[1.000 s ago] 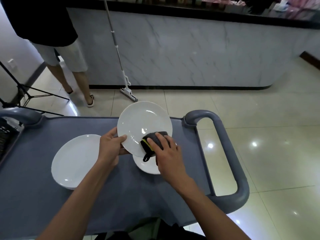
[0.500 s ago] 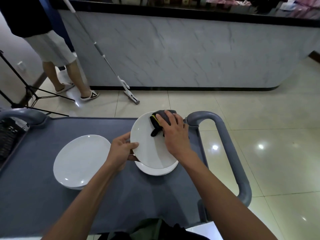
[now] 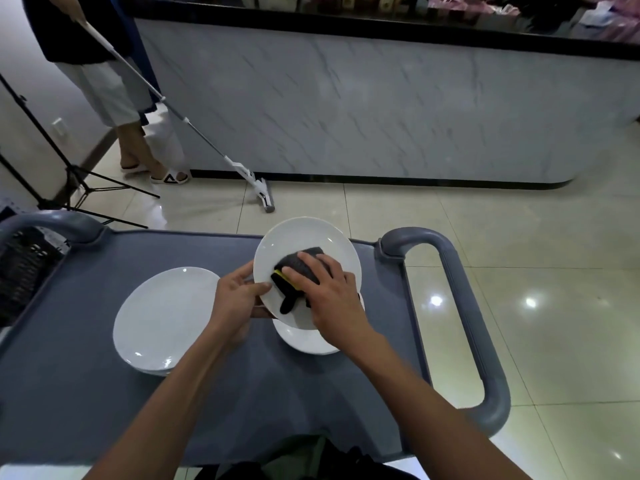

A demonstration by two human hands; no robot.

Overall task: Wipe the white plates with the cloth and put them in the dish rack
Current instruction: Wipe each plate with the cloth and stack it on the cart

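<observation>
Plate in hand: white plate [image 3: 311, 244] is up off the cart, tilted toward the camera, right above another white plate [image 3: 304, 341] lying flat on the cart top.
Left hand: left hand [image 3: 235, 299] pinches the tilted plate's left rim, thumb on the face, fingers behind.
Right hand: right hand [image 3: 329, 296] lies flat on the dark cloth [image 3: 294, 275], fingers spread, pressing it onto the plate's face; a yellow edge shows at the cloth's left side.
Waiting stack: white plates [image 3: 166, 317] sit stacked on the left of the cart, well apart from the hands.
Cart: grey cart [image 3: 86, 393] with a looped handle [image 3: 467, 306] on the right.
Dish rack: black rack [image 3: 20, 268] peeks in at the far left edge.
Background: a person [image 3: 104, 74] mops with a white mop [image 3: 242, 174] in front of a marble counter [image 3: 381, 109]; a tripod [image 3: 62, 168] stands to the left.
</observation>
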